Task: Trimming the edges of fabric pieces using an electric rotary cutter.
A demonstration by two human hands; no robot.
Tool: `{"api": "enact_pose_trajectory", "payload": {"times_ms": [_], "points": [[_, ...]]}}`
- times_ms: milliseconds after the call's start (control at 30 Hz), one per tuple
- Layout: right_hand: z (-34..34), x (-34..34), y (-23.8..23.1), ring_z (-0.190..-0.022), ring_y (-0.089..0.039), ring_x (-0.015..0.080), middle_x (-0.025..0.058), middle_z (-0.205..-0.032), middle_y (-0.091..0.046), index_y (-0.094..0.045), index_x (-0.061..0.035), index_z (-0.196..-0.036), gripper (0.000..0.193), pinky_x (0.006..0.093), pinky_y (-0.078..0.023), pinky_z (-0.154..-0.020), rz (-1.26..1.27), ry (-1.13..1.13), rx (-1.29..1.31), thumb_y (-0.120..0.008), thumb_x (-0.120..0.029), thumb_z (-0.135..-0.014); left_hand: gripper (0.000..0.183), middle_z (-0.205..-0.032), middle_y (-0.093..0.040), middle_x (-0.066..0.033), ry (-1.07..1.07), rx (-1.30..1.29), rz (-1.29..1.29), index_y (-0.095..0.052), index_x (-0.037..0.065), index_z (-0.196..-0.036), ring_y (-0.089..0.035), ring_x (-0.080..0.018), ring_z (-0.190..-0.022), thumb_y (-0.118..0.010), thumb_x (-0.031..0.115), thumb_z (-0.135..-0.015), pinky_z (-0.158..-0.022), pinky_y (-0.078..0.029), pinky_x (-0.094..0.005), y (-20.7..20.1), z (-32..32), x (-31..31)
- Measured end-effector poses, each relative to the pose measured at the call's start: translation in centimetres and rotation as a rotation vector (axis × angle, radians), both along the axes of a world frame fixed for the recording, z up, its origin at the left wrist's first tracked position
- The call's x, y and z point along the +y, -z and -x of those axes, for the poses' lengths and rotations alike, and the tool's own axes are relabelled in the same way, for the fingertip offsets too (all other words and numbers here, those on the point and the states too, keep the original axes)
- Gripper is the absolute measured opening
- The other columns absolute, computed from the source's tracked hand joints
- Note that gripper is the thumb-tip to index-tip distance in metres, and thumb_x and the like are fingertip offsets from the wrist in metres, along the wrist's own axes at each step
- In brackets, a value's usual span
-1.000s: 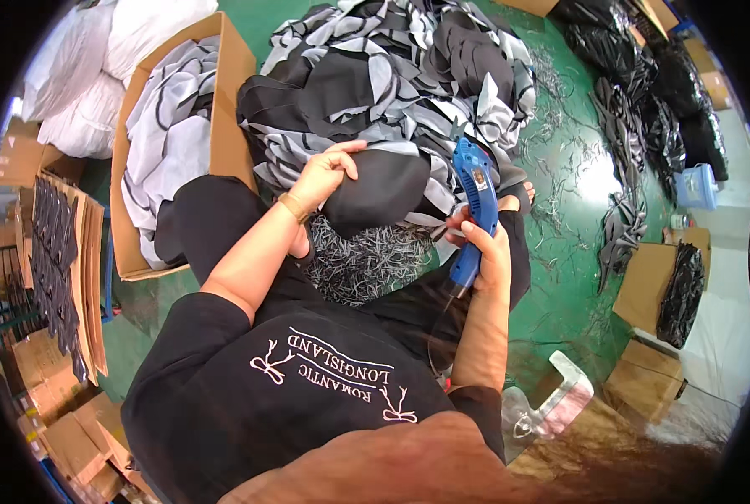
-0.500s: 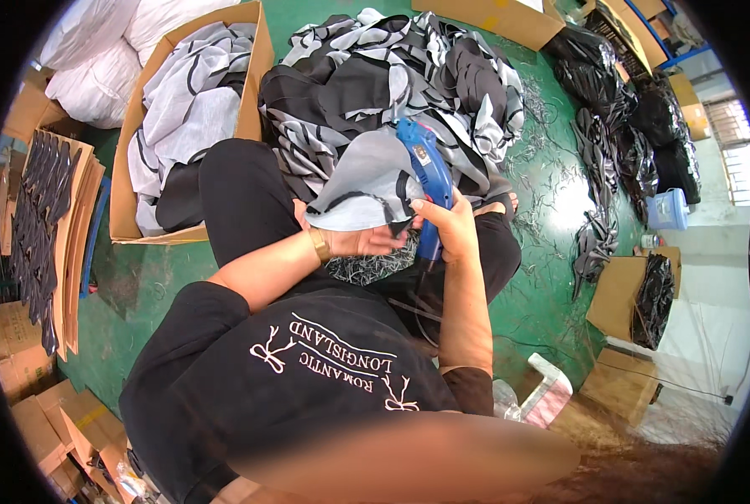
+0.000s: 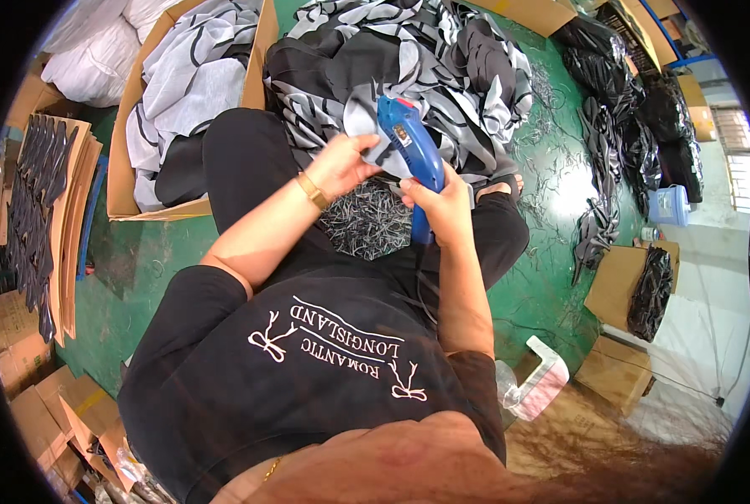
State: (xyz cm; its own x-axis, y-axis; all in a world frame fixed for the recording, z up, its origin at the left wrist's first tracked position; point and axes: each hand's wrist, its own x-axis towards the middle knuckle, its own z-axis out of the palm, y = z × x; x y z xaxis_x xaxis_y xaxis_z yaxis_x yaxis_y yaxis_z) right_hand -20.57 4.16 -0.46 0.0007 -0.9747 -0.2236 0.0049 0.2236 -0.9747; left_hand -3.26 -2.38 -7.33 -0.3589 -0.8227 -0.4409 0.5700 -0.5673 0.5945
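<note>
At the near edge of a fabric heap point(image 3: 472, 80), the right hand point(image 3: 444, 206) is wrapped around a blue corded cutter point(image 3: 415, 151) while the left hand point(image 3: 341, 164), fingers drawn together, pinches a grey fabric piece point(image 3: 361, 116); trimmings point(image 3: 365, 225) lie before the heap, a cardboard box point(image 3: 260, 67) to its left.

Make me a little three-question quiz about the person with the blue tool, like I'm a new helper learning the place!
1. Which hand holds the blue tool? A) left B) right C) neither
2. True or false: the pile of thin shreds between the person's legs is bright red.
3. Fill in: the open cardboard box full of fabric stands on the person's ____ side.

Key:
1. B: the right hand is wrapped around it.
2. False: the shreds look black and gray.
3. left
</note>
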Motion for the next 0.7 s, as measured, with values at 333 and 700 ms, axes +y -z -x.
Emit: {"api": "enact_pose_trajectory", "payload": {"times_ms": [333, 700], "points": [[-0.4, 0.0, -3.3, -0.073, -0.060, 0.0156, 0.0084, -0.083, -0.063, -0.057, -0.0014, -0.099, 0.038, 0.0306, -0.048, -0.067, 0.287, -0.113, 0.346, -0.071, -0.009, -0.064, 0.041, -0.067, -0.050, 0.0050, 0.795, -0.795, 0.463, -0.054, 0.005, -0.120, -0.040, -0.0038, -0.051, -0.056, 0.031, -0.089, -0.044, -0.033, -0.0225, -12.2, -1.0, 2.0], [2.2, -0.5, 1.0, -0.075, -0.053, 0.0095, 0.0011, -0.085, -0.059, -0.060, -0.0006, -0.102, 0.041, 0.0252, -0.044, -0.069, 0.017, -0.147, -0.037, -0.078, -0.022, -0.072, 0.051, -0.093, -0.062, -0.0016, 0.702, -0.050, 0.407, -0.061, -0.001, -0.107, -0.057, -0.0099, -0.084, -0.061, 0.046, -0.087, -0.075, -0.046, -0.0248, -2.6, -4.1, 2.7]]}}
